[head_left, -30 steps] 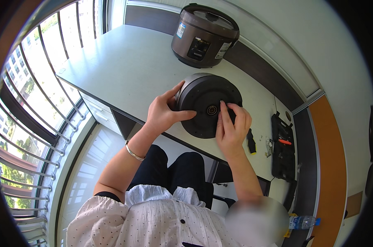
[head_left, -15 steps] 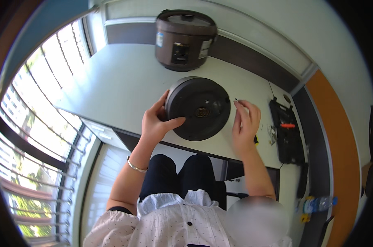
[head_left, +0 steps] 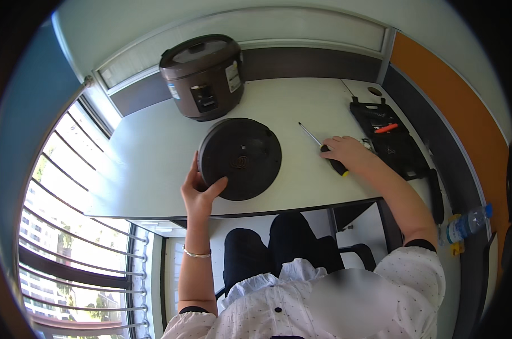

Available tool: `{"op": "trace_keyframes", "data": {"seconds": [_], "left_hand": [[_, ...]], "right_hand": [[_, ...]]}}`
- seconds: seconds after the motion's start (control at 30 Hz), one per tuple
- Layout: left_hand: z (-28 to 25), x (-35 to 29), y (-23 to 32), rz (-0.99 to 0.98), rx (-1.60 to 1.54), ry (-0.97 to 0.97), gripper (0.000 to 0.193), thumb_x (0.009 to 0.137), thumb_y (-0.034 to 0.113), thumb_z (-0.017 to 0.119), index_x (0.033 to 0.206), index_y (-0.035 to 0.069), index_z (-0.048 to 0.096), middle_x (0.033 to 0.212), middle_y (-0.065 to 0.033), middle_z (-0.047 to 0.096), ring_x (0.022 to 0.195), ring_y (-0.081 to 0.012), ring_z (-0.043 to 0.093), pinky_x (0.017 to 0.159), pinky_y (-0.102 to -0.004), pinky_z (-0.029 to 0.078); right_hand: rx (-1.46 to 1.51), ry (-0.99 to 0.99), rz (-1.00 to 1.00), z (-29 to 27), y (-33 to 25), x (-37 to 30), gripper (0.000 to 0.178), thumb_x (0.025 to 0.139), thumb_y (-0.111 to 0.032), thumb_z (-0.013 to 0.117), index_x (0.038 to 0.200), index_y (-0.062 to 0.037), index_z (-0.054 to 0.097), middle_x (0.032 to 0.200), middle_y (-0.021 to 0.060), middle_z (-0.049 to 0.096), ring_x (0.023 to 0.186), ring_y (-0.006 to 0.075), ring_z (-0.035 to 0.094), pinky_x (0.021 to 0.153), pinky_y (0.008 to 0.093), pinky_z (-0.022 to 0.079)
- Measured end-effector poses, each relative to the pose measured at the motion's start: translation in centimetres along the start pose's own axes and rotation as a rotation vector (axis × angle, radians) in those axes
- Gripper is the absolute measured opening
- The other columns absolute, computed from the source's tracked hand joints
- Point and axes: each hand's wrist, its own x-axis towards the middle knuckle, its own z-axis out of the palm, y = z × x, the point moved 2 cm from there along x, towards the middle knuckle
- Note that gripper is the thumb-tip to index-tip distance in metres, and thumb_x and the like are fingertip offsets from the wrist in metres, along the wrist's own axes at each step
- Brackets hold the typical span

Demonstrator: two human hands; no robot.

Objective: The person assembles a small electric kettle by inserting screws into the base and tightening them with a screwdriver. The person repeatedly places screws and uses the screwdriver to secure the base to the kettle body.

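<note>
My left hand (head_left: 202, 195) grips the near left edge of a round, dark appliance base (head_left: 250, 169), thumb on its face and fingers behind. The base is tilted on the table with its flat underside toward me; a small ring-shaped mark and a few holes show there. On the right, my right hand (head_left: 346, 153) is closed over the handle of a screwdriver (head_left: 338, 167) that lies on the table. Its black and yellow handle is partly covered by my fingers, and the metal shaft points away to the left.
A brown rice cooker (head_left: 204, 79) stands at the back left. To the right lies an open black tool case (head_left: 400, 148) with a red-orange tool (head_left: 386, 129) in it. Small loose pieces (head_left: 367, 144) sit beside the case. A plastic bottle (head_left: 465, 226) is at the far right.
My right hand has gone from beside the base, pinching a tiny dark piece, to the screwdriver at the right. That piece no longer shows. The whole view has shifted; my left hand keeps its hold.
</note>
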Motion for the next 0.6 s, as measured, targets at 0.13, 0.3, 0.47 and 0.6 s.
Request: {"op": "trace_keyframes", "data": {"seconds": [0.13,0.3,0.47,0.6], "left_hand": [[0.0,-0.1,0.0,0.014,0.005,0.006,0.086,0.063,0.007,0.078,0.139,-0.009,0.039,0.081,-0.0027,0.062,0.068,-0.0087,0.056,0.068,-0.0206,0.048],[-0.2,0.0,-0.1,-0.006,0.044,0.004,0.087,0.062,0.010,0.078,0.138,-0.010,0.039,0.079,-0.0028,0.062,0.069,-0.0093,0.057,0.071,-0.0211,0.048],[0.0,-0.1,0.0,-0.001,0.003,0.017,0.087,0.063,0.010,0.078,0.138,-0.010,0.039,0.081,-0.0036,0.063,0.069,-0.0094,0.058,0.072,-0.0211,0.048],[0.3,-0.1,0.3,-0.007,0.003,0.008,0.087,0.063,0.010,0.078,0.139,-0.010,0.038,0.082,-0.0037,0.064,0.071,-0.0095,0.059,0.072,-0.0211,0.048]], "right_hand": [[-0.041,-0.077,-0.109,-0.8,0.8,0.4,0.030,0.076,-0.001,0.061,0.102,-0.0145,0.066,0.128,0.0048,0.053,0.104,0.0203,0.057,0.080,0.0328,0.050],[-0.033,-0.122,-0.187,-0.4,1.4,0.8,0.032,0.073,0.001,0.063,0.104,-0.0086,0.061,0.140,0.0059,0.047,0.104,0.0220,0.058,0.073,0.0335,0.054],[0.137,0.173,-0.132,-0.6,0.9,0.9,0.032,0.074,-0.002,0.065,0.105,-0.0063,0.056,0.134,0.0116,0.049,0.100,0.0265,0.060,0.075,0.0357,0.055],[0.264,0.590,-0.012,-2.6,0.7,0.9,0.040,0.071,0.002,0.067,0.108,-0.0066,0.056,0.125,0.0142,0.055,0.096,0.0309,0.063,0.079,0.0355,0.055]]}}
